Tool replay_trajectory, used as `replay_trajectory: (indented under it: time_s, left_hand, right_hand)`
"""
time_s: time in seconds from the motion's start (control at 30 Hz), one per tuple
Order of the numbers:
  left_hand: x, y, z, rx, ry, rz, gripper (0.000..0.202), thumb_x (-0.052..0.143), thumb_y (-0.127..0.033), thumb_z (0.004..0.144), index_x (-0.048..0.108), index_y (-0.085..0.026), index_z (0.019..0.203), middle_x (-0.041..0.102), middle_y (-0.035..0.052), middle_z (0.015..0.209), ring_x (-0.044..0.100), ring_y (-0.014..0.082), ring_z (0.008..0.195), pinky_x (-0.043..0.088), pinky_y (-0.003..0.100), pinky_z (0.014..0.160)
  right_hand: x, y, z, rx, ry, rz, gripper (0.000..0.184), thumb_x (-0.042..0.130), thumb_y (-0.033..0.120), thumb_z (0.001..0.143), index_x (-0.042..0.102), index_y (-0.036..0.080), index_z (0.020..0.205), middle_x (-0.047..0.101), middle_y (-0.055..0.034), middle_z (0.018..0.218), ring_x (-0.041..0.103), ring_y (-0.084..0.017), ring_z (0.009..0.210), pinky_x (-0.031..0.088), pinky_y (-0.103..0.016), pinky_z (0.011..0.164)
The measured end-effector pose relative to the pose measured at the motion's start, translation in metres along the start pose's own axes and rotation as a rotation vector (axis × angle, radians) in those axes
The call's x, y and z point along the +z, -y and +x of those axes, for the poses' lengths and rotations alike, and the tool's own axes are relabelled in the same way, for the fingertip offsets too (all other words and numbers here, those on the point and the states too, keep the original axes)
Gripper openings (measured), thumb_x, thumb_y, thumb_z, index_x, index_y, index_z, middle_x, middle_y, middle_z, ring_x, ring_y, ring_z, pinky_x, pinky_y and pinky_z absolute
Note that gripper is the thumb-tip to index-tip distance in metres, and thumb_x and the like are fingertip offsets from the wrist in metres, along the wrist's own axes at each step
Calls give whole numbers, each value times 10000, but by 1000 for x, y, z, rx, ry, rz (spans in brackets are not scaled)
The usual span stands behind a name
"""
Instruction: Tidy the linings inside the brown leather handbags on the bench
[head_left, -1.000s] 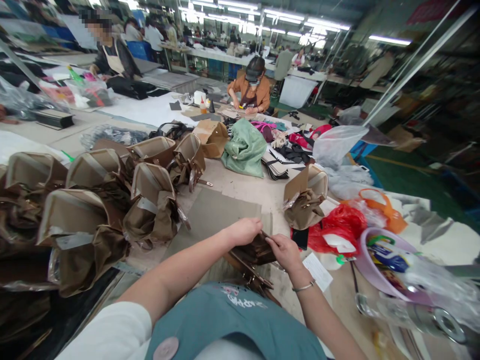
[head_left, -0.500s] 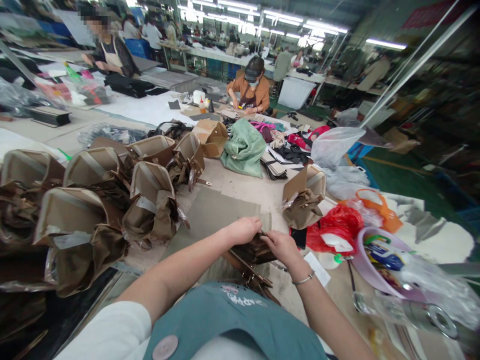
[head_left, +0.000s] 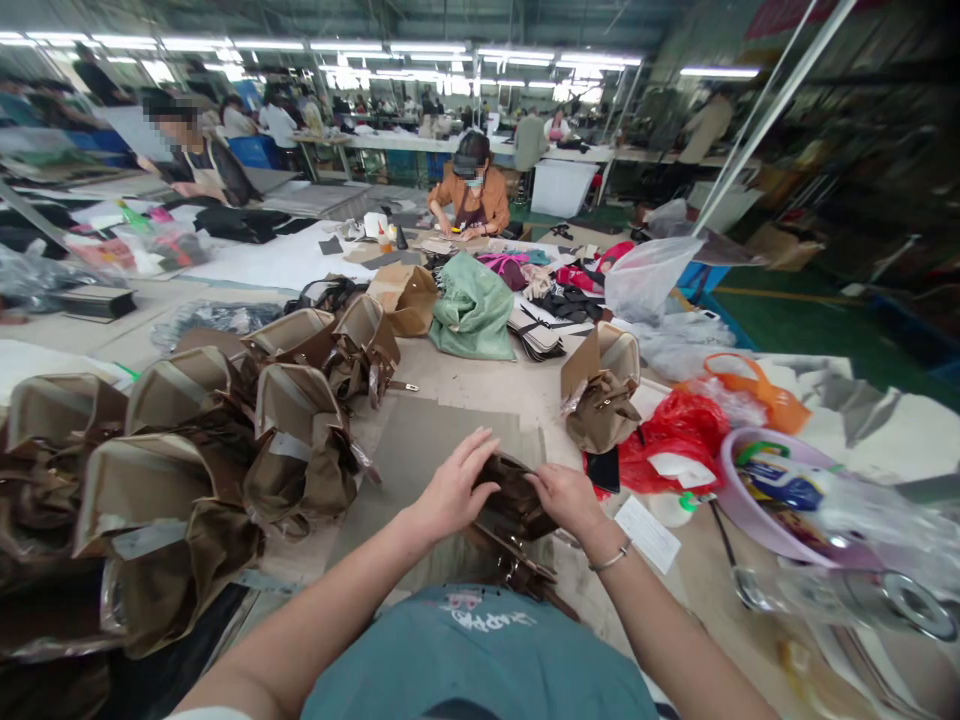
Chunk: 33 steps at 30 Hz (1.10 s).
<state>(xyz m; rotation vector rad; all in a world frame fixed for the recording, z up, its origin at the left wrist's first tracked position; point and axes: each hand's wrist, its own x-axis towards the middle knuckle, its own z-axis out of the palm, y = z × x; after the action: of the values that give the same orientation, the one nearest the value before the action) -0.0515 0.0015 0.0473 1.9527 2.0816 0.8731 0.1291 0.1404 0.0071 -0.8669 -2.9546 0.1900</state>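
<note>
A dark brown bag (head_left: 517, 497) with metal fittings lies on the table close to my apron. My right hand (head_left: 568, 498) grips its upper right edge, thumb and fingers pinched together. At the bag's left side my left hand (head_left: 454, 487) is open, fingers stretched out and thumb apart, near or lightly touching the edge; contact is hard to make out. Beneath the bag spreads a flat grey-green sheet (head_left: 427, 440). The bag's lower part is partly hidden by my apron.
Several brown bags (head_left: 180, 520) stand at left. Another bag (head_left: 602, 400) stands right of centre, beside red plastic (head_left: 686, 430) and a lilac basin (head_left: 757, 530). A green sack (head_left: 472, 305) sits farther back. A person (head_left: 472, 195) works across the table.
My left hand has gone from a pinch on the bag's edge to spread fingers, slightly left. The bag's top now gapes wider between my hands. The view has tilted upward.
</note>
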Motion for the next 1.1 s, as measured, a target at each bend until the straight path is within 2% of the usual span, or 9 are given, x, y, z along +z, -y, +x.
replay_trajectory:
  time_s: [0.1,0.17,0.3,0.5,0.67,0.77,0.87,1.0,1.1]
  left_hand:
    - [-8,3,8,-65,-91,51,442,547,-289,782,436,-209,1203,408,102,1305,298,238,1266,291,432,1041]
    - [-4,5,15,-92,-11,95,452,619,-301,724,493,-217,1150,459,98,1243,353,258,1219,313,448,1014]
    - [17,-1,31,-30,127,146,390,668,-293,675,568,-248,1049,450,77,1233,357,266,1194,303,470,995]
    - [34,-17,60,36,128,290,251,665,-354,680,614,-220,887,501,75,1099,397,258,1088,213,521,1013]
    - [43,-14,68,56,118,374,177,640,-372,702,625,-202,749,527,68,997,422,256,1024,182,530,1018]
    - [47,-7,67,85,119,336,111,585,-297,754,616,-194,726,536,55,1007,435,229,1020,206,501,1020]
    - [48,1,65,78,163,257,79,533,-226,782,595,-180,767,556,51,977,480,186,970,323,413,969]
    - [48,8,65,23,241,190,120,462,-231,824,562,-170,798,568,42,909,537,137,867,445,266,800]
    - [49,10,65,23,231,153,116,457,-230,826,556,-175,798,573,41,970,548,131,885,454,245,782]
  right_hand:
    - [2,-7,-10,81,-36,-12,422,296,397,903,607,181,716,641,-67,723,570,-142,686,333,-246,578]
    - [3,-12,-18,131,-67,-19,415,307,391,900,607,177,710,642,-69,716,574,-140,676,329,-248,563]
    - [1,-14,-31,177,-98,-30,401,314,377,899,607,181,707,643,-58,705,576,-134,650,315,-252,534]
    - [-3,-11,-38,208,-85,-2,387,332,383,890,610,183,709,646,-61,720,579,-134,652,314,-245,524]
    - [-1,-11,-40,223,-86,5,387,327,385,892,616,182,733,648,-64,734,581,-135,663,322,-241,539]
    - [1,-13,-39,236,-90,5,384,329,391,895,610,183,737,645,-59,730,582,-138,667,320,-243,546]
    - [1,-19,-37,258,-79,22,389,327,398,897,607,186,729,644,-55,737,586,-137,683,323,-243,556]
    - [-1,-24,-35,248,-54,33,402,318,411,901,604,190,724,643,-50,744,588,-134,696,324,-240,561]
    - [-3,-25,-34,237,-41,37,409,309,413,904,600,193,719,641,-45,739,586,-132,697,321,-237,561]
